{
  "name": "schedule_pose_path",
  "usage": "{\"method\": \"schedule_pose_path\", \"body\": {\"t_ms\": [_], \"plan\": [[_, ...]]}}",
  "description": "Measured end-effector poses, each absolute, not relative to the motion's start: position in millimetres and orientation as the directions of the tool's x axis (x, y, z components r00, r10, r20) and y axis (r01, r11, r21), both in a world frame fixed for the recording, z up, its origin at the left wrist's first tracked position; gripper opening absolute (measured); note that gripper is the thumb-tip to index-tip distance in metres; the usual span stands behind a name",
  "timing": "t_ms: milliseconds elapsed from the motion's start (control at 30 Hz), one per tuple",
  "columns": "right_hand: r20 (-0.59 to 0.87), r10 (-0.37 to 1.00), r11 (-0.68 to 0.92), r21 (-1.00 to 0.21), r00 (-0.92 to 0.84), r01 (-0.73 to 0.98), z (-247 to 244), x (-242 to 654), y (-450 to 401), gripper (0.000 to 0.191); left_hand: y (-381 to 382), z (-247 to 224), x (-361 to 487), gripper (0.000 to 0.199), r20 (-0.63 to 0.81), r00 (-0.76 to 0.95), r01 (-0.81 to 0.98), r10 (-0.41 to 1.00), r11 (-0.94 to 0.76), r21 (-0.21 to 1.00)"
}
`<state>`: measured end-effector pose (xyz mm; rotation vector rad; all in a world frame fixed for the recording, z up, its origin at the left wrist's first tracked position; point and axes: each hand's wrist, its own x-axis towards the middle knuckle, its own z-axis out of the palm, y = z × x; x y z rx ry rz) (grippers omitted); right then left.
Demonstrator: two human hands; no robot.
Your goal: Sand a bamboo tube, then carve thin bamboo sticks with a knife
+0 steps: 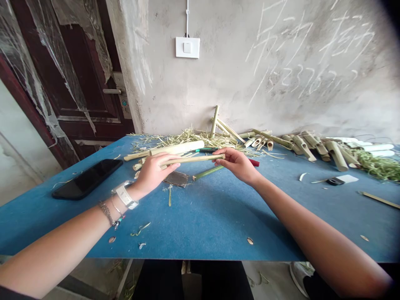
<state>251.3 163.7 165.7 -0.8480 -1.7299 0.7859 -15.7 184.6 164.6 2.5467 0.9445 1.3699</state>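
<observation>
A thin pale bamboo strip lies nearly level across both my hands, above the blue table. My left hand is closed around its left end, thumb along the near side. The fingertips of my right hand pinch its right end. Below the strip, a dark flat rectangular piece rests on the table near my left thumb. A green bamboo stick lies beside it, running toward my right hand. Past my right hand a red handle sticks out; the rest of it is hidden.
A black phone lies at the left of the blue table. Bamboo shavings and thicker pale bamboo pieces are heaped behind my hands. Several cut bamboo tubes line the back right, near a small black-and-white tool.
</observation>
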Motion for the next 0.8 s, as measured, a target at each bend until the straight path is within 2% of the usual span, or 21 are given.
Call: {"method": "schedule_pose_path", "body": {"t_ms": [100, 233, 500, 800], "plan": [[0.563, 0.797, 0.604, -0.729, -0.219, 0.322, 165.6, 250.5, 162.4, 0.019, 186.2, 163.9, -16.2, 0.023, 0.734, 0.409, 0.483, 0.542, -0.811, 0.330], [0.668, 0.706, 0.677, -0.538, -0.236, 0.502, 164.6, 249.7, 160.7, 0.017, 187.7, 163.3, -15.9, 0.019, 0.757, 0.416, 0.490, 0.504, -0.825, 0.280], [0.751, 0.570, 0.707, -0.242, -0.333, 0.665, 167.9, 249.5, 156.6, 0.017, 187.7, 163.9, -15.0, 0.011, 0.774, 0.427, 0.508, 0.467, -0.832, 0.223], [0.734, 0.583, 0.706, -0.244, -0.349, 0.665, 169.1, 249.2, 156.0, 0.017, 188.0, 162.0, -14.8, 0.014, 0.751, 0.441, 0.492, 0.491, -0.832, 0.256]]}}
